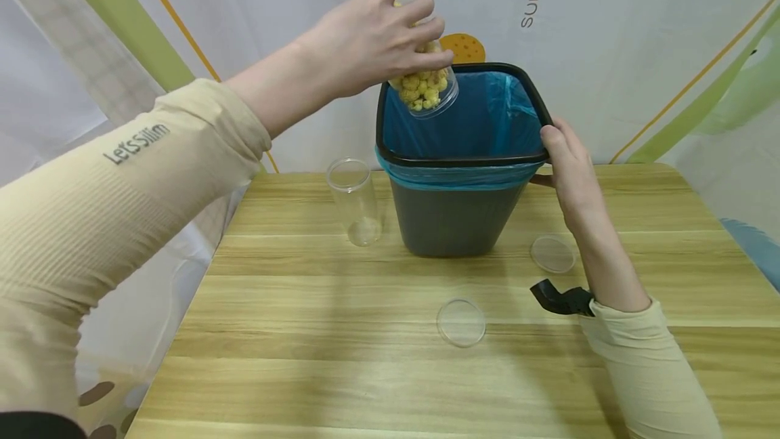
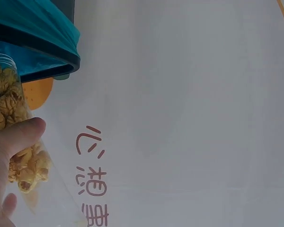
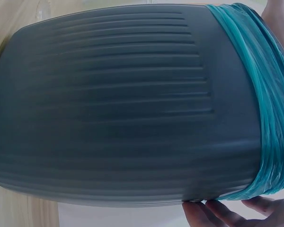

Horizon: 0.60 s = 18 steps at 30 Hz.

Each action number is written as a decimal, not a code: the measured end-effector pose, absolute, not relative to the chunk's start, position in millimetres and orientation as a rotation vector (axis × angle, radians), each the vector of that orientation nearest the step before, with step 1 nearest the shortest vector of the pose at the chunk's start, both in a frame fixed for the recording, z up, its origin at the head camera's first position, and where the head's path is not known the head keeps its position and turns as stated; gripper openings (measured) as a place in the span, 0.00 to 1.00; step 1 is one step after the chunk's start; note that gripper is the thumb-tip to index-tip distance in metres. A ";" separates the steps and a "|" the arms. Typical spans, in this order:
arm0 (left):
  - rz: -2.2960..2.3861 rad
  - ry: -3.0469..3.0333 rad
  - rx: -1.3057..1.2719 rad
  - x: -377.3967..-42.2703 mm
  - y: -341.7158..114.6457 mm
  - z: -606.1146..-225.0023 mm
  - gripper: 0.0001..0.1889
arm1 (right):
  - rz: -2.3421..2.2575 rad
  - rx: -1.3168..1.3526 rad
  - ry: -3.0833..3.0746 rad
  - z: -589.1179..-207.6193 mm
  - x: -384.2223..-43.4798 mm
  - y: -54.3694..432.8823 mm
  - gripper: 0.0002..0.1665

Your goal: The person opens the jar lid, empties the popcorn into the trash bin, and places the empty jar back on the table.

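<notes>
My left hand (image 1: pixel 384 39) grips a transparent plastic jar (image 1: pixel 449 97) that is tipped mouth-down over the left side of the trash bin (image 1: pixel 457 219). Yellow popcorn (image 1: pixel 420 90) has gathered toward the jar's mouth. The left wrist view shows the thumb (image 2: pixel 28 135) across the jar, with more popcorn (image 2: pixel 26 165) behind it. The grey bin stands upright, lined with a blue bag (image 1: pixel 487 114) that is folded over below the black rim. At the bin's right rear corner my right hand (image 1: pixel 573 168) holds the rim, fingertips (image 3: pixel 196 210) against the outer wall.
A second transparent jar (image 1: pixel 356 205) stands on the wooden table (image 1: pixel 292 358), left of the bin. Two round transparent lids lie flat, one lid (image 1: pixel 461 322) in front of the bin and another lid (image 1: pixel 553 254) to its right. A printed curtain (image 1: pixel 585 53) hangs behind.
</notes>
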<state>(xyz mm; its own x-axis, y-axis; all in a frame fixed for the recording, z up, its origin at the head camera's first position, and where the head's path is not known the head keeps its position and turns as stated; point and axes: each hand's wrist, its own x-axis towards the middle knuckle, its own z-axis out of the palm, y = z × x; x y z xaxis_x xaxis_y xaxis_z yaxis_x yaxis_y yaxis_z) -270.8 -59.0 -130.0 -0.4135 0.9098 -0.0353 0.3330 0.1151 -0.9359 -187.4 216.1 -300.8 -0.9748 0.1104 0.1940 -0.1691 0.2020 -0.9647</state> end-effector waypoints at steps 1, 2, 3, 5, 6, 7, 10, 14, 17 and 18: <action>1.283 -1.826 -1.208 -271.3 -59.8 -129.9 0.52 | 1.848 0.052 -2.259 -300.7 -187.4 215.8 0.33; 1.269 -1.834 -1.209 -271.8 -60.7 -129.9 0.52 | 1.848 0.050 -2.260 -300.7 -187.5 215.7 0.33; 1.255 -1.842 -1.209 -272.1 -61.5 -129.8 0.51 | 1.846 0.049 -2.262 -300.6 -187.6 215.4 0.33; 1.235 -1.852 -1.208 -272.4 -62.5 -130.0 0.51 | 1.838 0.044 -2.267 -300.4 -187.6 214.7 0.34; 1.226 -1.856 -1.208 -272.4 -62.8 -130.3 0.51 | 1.837 0.042 -2.267 -300.3 -187.7 214.6 0.34; 1.219 -1.858 -1.209 -272.4 -62.9 -130.7 0.51 | 1.836 0.042 -2.266 -300.2 -187.8 214.5 0.34; 1.202 -1.851 -1.214 -272.1 -63.1 -132.0 0.51 | 1.835 0.043 -2.264 -300.2 -187.8 214.7 0.33; 1.204 -1.835 -1.216 -271.7 -62.7 -133.6 0.49 | 1.824 0.039 -2.270 -300.2 -187.7 215.0 0.33; 1.212 -1.833 -1.208 -271.8 -62.3 -133.4 0.49 | 1.813 0.031 -2.276 -300.3 -188.0 215.4 0.33; 1.213 -1.833 -1.206 -271.9 -62.2 -133.1 0.49 | 1.812 0.031 -2.276 -300.2 -188.1 215.5 0.33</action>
<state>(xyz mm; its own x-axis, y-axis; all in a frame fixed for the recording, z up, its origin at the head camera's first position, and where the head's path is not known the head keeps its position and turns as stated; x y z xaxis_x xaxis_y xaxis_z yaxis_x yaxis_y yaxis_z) -271.9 -62.2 -133.1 -0.3874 0.9218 0.0132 0.3480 0.1595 -0.9238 -188.1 215.5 -300.2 -0.9730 0.1266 0.1931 -0.1598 0.2343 -0.9589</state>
